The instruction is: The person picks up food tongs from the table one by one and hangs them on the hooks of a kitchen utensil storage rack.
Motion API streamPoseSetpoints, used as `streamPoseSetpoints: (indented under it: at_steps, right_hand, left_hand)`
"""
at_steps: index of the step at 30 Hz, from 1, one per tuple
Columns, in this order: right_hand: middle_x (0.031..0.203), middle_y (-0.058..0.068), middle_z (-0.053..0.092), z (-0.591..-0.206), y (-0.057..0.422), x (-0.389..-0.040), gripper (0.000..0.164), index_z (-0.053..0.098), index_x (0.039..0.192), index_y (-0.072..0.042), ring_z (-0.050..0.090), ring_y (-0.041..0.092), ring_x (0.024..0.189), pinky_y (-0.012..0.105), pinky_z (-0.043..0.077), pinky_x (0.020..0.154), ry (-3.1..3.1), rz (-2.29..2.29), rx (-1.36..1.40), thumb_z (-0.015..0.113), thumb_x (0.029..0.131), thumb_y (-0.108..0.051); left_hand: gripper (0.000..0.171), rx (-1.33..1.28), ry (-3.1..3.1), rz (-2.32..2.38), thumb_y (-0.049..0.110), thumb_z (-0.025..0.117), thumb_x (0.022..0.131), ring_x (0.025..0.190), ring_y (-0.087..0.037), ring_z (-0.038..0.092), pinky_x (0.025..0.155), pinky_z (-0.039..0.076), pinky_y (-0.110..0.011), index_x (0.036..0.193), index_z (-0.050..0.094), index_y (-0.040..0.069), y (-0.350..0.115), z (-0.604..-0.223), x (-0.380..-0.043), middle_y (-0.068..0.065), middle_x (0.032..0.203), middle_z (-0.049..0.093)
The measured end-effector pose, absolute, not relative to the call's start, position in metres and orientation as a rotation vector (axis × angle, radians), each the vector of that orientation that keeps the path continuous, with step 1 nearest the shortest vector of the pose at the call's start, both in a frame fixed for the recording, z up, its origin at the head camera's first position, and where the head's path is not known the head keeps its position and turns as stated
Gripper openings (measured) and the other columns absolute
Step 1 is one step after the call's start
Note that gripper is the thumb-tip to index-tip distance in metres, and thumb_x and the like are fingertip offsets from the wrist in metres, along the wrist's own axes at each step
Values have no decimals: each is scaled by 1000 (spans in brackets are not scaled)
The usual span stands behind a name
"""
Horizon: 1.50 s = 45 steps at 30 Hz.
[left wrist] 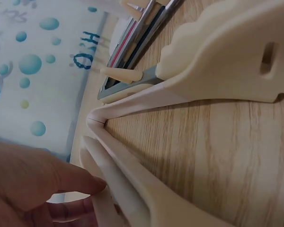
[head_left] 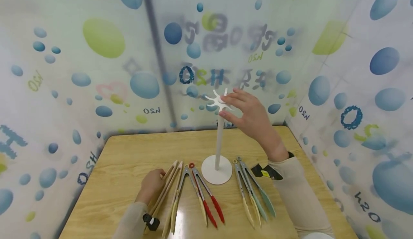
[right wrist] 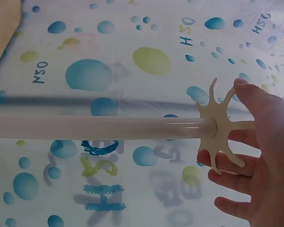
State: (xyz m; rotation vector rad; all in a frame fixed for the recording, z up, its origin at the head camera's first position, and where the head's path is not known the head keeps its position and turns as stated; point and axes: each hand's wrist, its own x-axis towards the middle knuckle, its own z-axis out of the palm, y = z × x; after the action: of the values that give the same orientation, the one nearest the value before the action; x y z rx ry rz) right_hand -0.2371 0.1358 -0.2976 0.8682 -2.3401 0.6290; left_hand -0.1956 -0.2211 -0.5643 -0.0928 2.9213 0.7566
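Observation:
At the left, my left hand pinches a pair of beige tongs near their hinged end, the thumb on one arm in the left wrist view. Beside them lies a second beige pair, its arms spread in a V. My right hand is raised at the top of a white stand. Its fingers are spread around the curved hooks, and the thumb touches one hook's tip in the right wrist view. The hooks hold nothing.
Right of the beige tongs lie metal tongs with cream tips and red-tipped tongs. Beyond the stand's round white base are another cream-tipped pair and green-tipped tongs. Patterned curtains enclose the wooden table.

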Motion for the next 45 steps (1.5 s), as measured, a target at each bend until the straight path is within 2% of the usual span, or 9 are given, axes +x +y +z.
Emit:
streamPoseSetpoints:
  at_steps: [5, 9, 14, 18, 21, 25, 29, 37, 45]
  right_hand:
    - [127, 10, 69, -297, 136, -237, 48, 65, 132, -16, 47, 33, 140, 53, 36, 116, -2330, 625, 874, 74, 88, -34]
    - [128, 10, 68, -297, 136, -237, 48, 65, 132, -16, 47, 32, 140, 52, 36, 116, -2341, 628, 869, 74, 88, -34]
    - [128, 9, 68, -296, 137, -237, 48, 65, 132, -17, 47, 31, 140, 52, 37, 116, -2353, 625, 859, 74, 88, -35]
    - [129, 9, 68, -295, 137, -236, 49, 65, 132, -17, 48, 31, 139, 51, 37, 115, -2360, 632, 860, 74, 88, -35]
    - [129, 9, 67, -295, 137, -236, 49, 65, 132, -17, 47, 31, 139, 50, 38, 115, -2367, 638, 859, 74, 88, -35]
    - [134, 10, 63, -295, 137, -234, 50, 64, 134, -18, 47, 31, 138, 51, 44, 108, -2388, 647, 860, 74, 88, -35]
    - [146, 9, 52, -295, 139, -234, 50, 62, 136, -18, 45, 31, 139, 52, 50, 100, -2416, 673, 870, 72, 90, -35]
    - [152, 4, 49, -294, 143, -236, 50, 57, 140, -19, 36, 27, 145, 51, 36, 116, -2473, 741, 940, 68, 94, -35]
    - [153, 3, 49, -292, 147, -236, 48, 57, 141, -21, 36, 26, 144, 51, 37, 115, -2497, 736, 945, 64, 96, -36]
  left_hand:
    - [32, -119, 2940, 786, 3, 56, 84, 71, -21, 63, 53, 44, -34, 114, 69, 2, -225, -562, -195, -16, 94, 74]
    - [36, -142, 2959, 813, 4, 54, 88, 79, -25, 70, 56, 50, -36, 122, 67, 1, -230, -558, -195, -18, 97, 75]
    - [40, -160, 2959, 848, 1, 53, 90, 69, -21, 66, 52, 45, -31, 128, 62, -3, -235, -549, -196, -21, 96, 74]
    - [40, -145, 2948, 876, 2, 56, 93, 56, -14, 57, 47, 39, -27, 133, 59, -3, -237, -543, -197, -18, 91, 75]
    - [40, -109, 2952, 910, 3, 58, 94, 54, -12, 54, 47, 38, -26, 134, 59, -2, -240, -539, -197, -16, 88, 75]
    - [41, -73, 2959, 981, 5, 61, 94, 59, -12, 58, 49, 42, -27, 134, 58, -1, -240, -526, -197, -17, 89, 75]
    - [42, -42, 2977, 1041, 8, 61, 96, 65, -16, 64, 51, 43, -28, 137, 57, 2, -237, -510, -199, -23, 100, 73]
    - [43, 80, 3037, 1196, 10, 61, 97, 82, -31, 72, 55, 48, -28, 140, 57, 8, -230, -477, -204, -26, 109, 70]
    - [41, 265, 3171, 1309, 10, 67, 93, 83, -30, 71, 62, 53, -29, 135, 62, 9, -216, -457, -208, -18, 99, 73]
